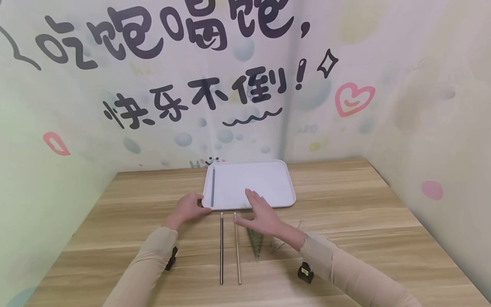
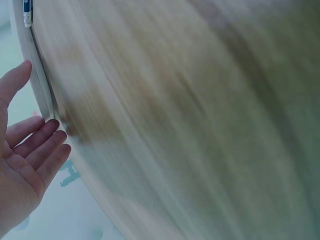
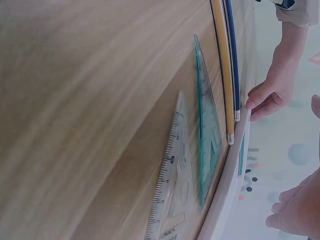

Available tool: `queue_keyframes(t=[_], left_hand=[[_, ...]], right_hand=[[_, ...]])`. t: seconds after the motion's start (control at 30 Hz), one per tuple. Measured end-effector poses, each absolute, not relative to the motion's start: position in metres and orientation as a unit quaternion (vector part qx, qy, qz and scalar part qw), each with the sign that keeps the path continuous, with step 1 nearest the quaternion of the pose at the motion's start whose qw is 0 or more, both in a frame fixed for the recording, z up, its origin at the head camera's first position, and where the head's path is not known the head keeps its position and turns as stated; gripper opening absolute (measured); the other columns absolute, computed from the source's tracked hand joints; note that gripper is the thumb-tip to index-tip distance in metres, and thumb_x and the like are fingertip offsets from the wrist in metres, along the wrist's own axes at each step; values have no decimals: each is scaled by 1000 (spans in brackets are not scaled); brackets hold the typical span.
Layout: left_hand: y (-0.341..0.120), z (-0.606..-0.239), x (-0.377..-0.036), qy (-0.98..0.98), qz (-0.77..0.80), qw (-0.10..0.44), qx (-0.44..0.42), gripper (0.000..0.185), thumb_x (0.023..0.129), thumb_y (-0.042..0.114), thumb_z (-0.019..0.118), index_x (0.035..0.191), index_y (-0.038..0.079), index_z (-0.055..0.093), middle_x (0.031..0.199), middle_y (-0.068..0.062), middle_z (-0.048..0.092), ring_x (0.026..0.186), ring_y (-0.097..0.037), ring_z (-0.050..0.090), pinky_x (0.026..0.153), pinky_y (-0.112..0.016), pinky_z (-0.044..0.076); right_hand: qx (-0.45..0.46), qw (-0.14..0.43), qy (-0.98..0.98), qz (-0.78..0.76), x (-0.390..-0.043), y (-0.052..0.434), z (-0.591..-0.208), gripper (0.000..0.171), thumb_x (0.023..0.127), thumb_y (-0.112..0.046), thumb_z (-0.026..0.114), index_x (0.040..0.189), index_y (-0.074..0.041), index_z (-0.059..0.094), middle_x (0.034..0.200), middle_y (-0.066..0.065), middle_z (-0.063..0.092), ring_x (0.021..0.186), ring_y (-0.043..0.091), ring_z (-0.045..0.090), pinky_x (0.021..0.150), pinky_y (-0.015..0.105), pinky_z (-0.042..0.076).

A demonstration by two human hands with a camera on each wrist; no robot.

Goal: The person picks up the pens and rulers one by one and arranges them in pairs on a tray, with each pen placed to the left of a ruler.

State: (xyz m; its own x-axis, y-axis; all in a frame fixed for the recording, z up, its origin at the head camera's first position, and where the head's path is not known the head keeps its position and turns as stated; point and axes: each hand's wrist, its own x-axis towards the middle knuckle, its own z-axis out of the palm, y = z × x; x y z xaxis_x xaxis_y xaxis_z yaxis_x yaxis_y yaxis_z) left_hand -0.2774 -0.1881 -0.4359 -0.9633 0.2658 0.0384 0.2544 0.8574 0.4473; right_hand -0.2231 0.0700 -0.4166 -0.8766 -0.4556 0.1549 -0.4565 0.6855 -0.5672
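Observation:
A white tray (image 1: 253,183) lies at the table's back, a thin blue-grey stick (image 1: 213,186) along its left side. My left hand (image 1: 188,209) holds the tray's front left corner, thumb at the front rim and fingers at the left side. Over the tray's front edge is my right hand (image 1: 262,216), fingers extended and thumb spread, holding nothing. In front of the tray lie a dark blue pencil (image 1: 221,251) and a yellow pencil (image 1: 238,256), white eraser ends toward it. Right of them are a green transparent set square (image 3: 205,115) and a clear set square (image 3: 172,185), partly hidden by my right arm in the head view.
The wood-grain table (image 1: 337,192) meets a printed wall (image 1: 245,128) behind the tray. Pale walls stand at its left and right sides. A dark device is strapped at each wrist.

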Motion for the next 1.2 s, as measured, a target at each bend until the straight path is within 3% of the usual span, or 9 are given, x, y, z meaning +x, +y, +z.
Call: queue_keyframes(t=[0.53, 0.83, 1.2], left_hand=[[-189, -435, -278, 963, 231, 10, 142, 29, 72, 28, 73, 67, 9, 53, 62, -2, 46, 61, -14, 40, 57, -28, 33], [-188, -436, -278, 963, 233, 17, 136, 28, 72, 29, 73, 69, 9, 54, 62, 0, 46, 61, -14, 40, 57, -28, 33], [-187, -437, -278, 964, 231, 14, 131, 28, 72, 29, 74, 68, 9, 54, 62, 0, 45, 61, -14, 40, 57, -28, 33]], right_hand=[[255, 3, -913, 318, -212, 85, -416, 94, 79, -49, 62, 143, 0, 14, 147, 17, 18, 135, 30, 15, 107, 45, 13], [243, -4, -915, 322, -207, 96, -415, 95, 76, -49, 66, 144, -6, 14, 148, 11, 18, 135, 29, 17, 106, 43, 17], [240, 2, -916, 321, -202, 107, -415, 96, 74, -46, 69, 143, -4, 18, 146, 14, 23, 133, 29, 22, 106, 42, 18]])
